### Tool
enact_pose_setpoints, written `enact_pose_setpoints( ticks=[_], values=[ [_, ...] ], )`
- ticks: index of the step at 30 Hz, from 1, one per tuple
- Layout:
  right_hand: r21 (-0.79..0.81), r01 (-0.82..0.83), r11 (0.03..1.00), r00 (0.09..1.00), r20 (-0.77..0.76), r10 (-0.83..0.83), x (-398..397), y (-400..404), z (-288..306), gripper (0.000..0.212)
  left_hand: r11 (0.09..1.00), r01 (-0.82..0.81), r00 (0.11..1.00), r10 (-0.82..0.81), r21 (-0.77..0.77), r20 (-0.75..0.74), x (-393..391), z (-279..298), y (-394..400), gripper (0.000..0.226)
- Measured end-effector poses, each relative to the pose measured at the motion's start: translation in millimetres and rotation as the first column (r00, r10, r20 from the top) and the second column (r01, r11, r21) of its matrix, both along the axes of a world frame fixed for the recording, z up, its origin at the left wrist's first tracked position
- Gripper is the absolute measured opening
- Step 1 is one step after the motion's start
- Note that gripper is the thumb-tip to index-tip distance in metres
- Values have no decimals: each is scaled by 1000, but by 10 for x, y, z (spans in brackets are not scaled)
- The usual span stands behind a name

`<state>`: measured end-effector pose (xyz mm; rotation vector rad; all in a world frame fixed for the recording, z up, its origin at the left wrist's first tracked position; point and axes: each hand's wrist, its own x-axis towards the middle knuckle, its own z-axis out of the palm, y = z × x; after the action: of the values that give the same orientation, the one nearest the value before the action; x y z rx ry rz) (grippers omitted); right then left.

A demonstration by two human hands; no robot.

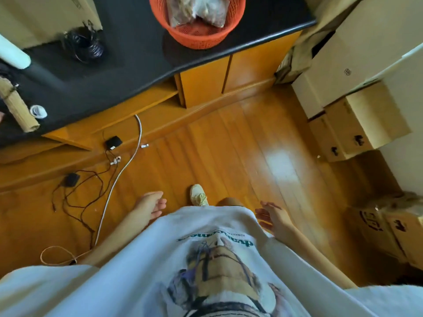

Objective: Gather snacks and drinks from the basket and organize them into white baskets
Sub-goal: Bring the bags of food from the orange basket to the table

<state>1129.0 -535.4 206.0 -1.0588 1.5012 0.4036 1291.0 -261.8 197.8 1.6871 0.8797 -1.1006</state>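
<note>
Hands: our left hand [151, 205] and right hand [273, 217] hang loose, fingers holding nothing.
Basket: orange basket [196, 34] on dark surface [137, 53], snack bags [194, 10] inside.
Progress: we judge sorting unfinished; white baskets unseen.

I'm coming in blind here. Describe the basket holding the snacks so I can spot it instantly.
Find the black countertop running across the top of the view, above the orange wooden cabinets. Near its front edge sits the orange basket, round with mesh walls, holding clear snack bags. It is the only bright orange container on that dark surface; the cable coil lies to its left.
</note>
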Motion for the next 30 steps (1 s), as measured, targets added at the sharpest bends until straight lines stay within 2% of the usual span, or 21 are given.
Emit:
enact_pose_setpoints(
  ticks=[4,6,9,13,16,19,22,25,27,28,29,30],
  values=[
    [-21,134,991,991,-23,-135,312,-304,19,7,986,154,981,-145,-60,130,674,168,-692,23],
    [-35,137,990,989,-45,-139,548,-496,-19,6,973,212,967,-196,-90,166,953,163,-923,21],
    [-31,100,994,992,-79,-102,962,-796,-73,11,965,249,962,-237,-83,136,1219,104,-1100,21],
    [-29,15,999,994,-107,-18,1736,-1258,-175,19,994,111,988,-109,-15,105,1604,-16,-1223,23],
    [-39,-56,998,996,-75,53,2475,-1583,-128,21,998,-62,997,61,25,51,1913,-19,-1295,15],
    [-35,-140,990,990,-29,139,3232,-1822,-47,32,974,-220,975,222,57,-27,2167,21,-1349,24],
    [-47,-269,962,962,26,270,3986,-1961,26,35,932,-338,939,344,130,-24,2388,-25,-1400,23],
    [-126,-375,918,914,117,390,4675,-2044,98,30,888,-432,899,439,155,-9,2597,-57,-1451,10],
    [-211,-446,870,864,153,480,5075,-2089,154,28,871,-474,880,475,127,26,2776,-50,-1496,11],
    [-288,-504,814,813,160,560,5286,-2113,178,27,868,-484,875,481,111,59,2922,-55,-1522,13],
    [-391,-575,719,732,146,665,5483,-2133,202,26,868,-488,872,479,92,100,3086,-57,-1556,15],
    [-500,-639,585,627,101,772,5670,-2149,224,25,875,-480,872,467,71,145,3273,-65,-1601,16]
  ],
)
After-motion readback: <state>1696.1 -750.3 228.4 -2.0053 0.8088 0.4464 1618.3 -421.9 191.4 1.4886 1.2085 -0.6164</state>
